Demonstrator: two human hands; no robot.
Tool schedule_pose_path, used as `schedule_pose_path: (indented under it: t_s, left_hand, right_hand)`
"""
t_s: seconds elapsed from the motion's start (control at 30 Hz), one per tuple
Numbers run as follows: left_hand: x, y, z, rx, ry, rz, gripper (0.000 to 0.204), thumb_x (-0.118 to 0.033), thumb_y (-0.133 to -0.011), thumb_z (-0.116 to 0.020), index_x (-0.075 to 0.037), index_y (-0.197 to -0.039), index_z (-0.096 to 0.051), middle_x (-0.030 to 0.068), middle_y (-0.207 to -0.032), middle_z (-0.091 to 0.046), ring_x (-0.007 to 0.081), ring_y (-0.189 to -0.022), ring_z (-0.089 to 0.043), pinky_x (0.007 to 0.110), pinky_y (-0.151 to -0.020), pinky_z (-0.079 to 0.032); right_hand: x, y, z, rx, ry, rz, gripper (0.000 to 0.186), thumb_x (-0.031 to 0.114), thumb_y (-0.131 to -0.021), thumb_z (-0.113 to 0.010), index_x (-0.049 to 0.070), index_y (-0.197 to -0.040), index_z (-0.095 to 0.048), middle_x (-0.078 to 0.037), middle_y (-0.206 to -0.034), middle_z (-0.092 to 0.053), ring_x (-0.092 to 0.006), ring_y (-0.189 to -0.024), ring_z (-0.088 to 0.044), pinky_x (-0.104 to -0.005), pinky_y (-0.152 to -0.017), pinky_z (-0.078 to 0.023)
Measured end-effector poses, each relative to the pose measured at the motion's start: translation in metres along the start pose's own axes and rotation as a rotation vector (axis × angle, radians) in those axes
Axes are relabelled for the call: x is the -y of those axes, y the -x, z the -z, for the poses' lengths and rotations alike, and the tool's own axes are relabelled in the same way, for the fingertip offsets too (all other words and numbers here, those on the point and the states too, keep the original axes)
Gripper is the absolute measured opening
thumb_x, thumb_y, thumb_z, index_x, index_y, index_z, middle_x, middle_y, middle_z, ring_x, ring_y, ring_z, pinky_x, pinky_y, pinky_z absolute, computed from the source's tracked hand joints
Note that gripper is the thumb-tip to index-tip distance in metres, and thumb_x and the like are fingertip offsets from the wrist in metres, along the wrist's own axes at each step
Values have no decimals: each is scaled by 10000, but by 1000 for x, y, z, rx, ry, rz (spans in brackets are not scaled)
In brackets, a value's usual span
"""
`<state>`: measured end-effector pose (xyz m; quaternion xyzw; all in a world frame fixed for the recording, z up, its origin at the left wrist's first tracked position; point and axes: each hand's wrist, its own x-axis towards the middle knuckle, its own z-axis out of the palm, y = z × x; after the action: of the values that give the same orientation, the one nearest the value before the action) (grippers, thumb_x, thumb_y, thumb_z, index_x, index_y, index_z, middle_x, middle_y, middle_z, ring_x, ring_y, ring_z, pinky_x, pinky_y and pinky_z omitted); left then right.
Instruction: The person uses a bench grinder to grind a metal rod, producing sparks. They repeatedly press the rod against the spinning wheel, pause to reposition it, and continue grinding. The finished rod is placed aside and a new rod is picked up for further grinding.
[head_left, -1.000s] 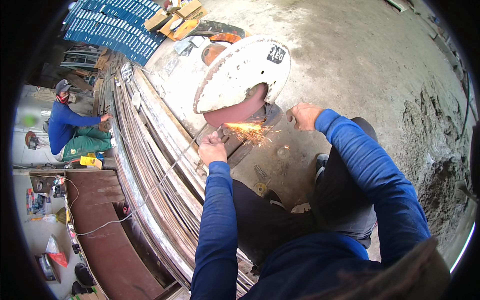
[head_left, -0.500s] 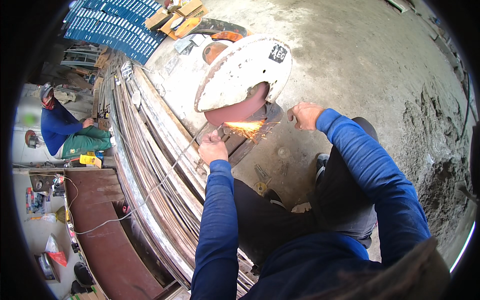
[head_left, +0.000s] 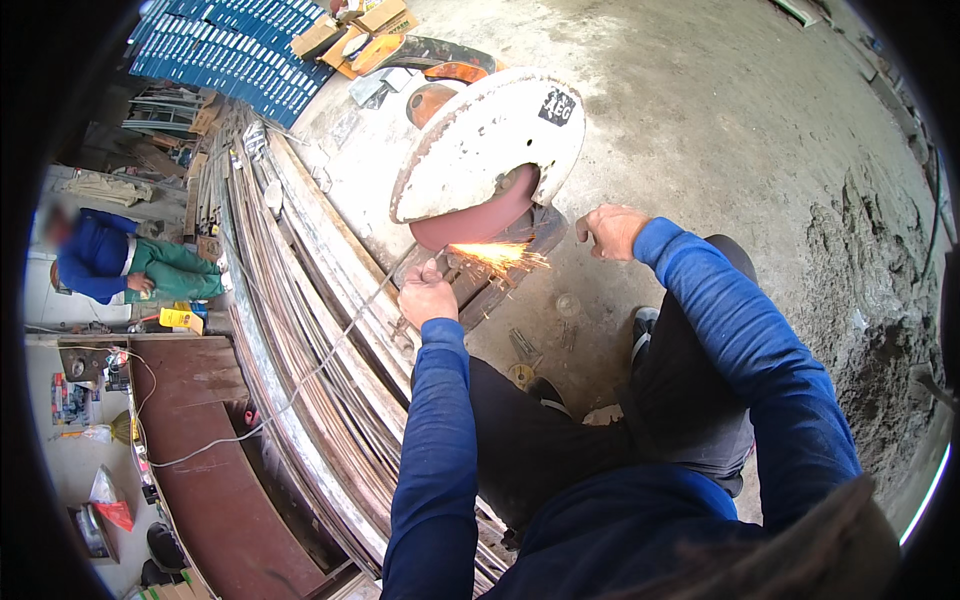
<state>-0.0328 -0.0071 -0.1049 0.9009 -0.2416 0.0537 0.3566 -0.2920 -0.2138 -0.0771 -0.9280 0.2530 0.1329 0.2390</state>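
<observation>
A cut-off machine with a worn white guard (head_left: 480,150) stands in front of me, its reddish-brown disc (head_left: 475,220) showing below the guard. My left hand (head_left: 427,295) is closed in a pinch by the disc's lower left edge. Whatever small piece it holds there is mostly hidden by the fingers. Bright orange sparks (head_left: 500,257) spray rightward from that spot, over the machine's dark base (head_left: 485,300). To the right of the machine, my right hand (head_left: 612,232) hangs with loosely curled fingers, touching nothing that I can see.
Long metal bars (head_left: 310,340) lie in a bundle at my left, crossed by a grey cable (head_left: 330,360). Beyond them are a brown metal beam (head_left: 210,450) and a co-worker in a blue top (head_left: 95,255). Blue stacked goods (head_left: 230,55) and cardboard boxes (head_left: 385,18) stand far left.
Both my hands stay almost in place, while the sparks have changed shape slightly. The co-worker at the left has leaned back and lowered a hand toward the thigh.
</observation>
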Motion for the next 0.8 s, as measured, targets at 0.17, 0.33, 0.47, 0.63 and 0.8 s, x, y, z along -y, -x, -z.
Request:
schedule_pose_path:
  t_s: [0.17, 0.33, 0.47, 0.63, 0.8]
  left_hand:
    - [2, -1, 1, 21, -6, -18, 223, -212, -892, -661, -7, -811, -694, 184, -686, -680, 313, -636, -674, 441, -613, -508]
    - [10, -2, 10, 320, 536, 166, 179, -159, -941, -647, 1, -861, -654, 76, -700, -648, 141, -558, -622, 266, -518, -482]
    - [16, 0, 18, 390, 713, 115, 129, -127, -954, -629, 0, -954, -655, 51, -758, -650, 115, -591, -621, 229, -527, -483]
    - [17, -1, 22, 409, 750, 86, 117, -112, -950, -631, 2, -970, -652, 60, -798, -660, 118, -622, -629, 236, -538, -488]
    - [17, -2, 21, 389, 766, 84, 100, -94, -940, -640, 1, -972, -651, 62, -798, -663, 121, -624, -631, 238, -540, -492]
  right_hand:
    - [3, 3, 3, -5, -21, -2, 411, 151, -755, -708, 63, -1152, -655, -139, -931, -714, -308, -952, -677, -410, -833, -536]
    - [3, 7, 6, -3, -63, -51, 387, 150, -731, -718, 89, -1112, -695, -166, -1040, -702, -332, -1016, -663, -405, -870, -533]
    - [4, 6, 2, -8, -69, -22, 376, 154, -729, -720, 100, -1101, -693, -167, -1040, -699, -326, -1023, -660, -408, -868, -532]
    - [5, 5, 4, -9, -52, -18, 383, 156, -737, -719, 106, -1116, -686, -165, -1048, -697, -323, -1038, -654, -411, -873, -529]
    - [5, 6, 4, 5, -61, -46, 368, 151, -750, -716, 99, -1112, -687, -160, -1051, -700, -318, -1039, -656, -408, -883, -526]
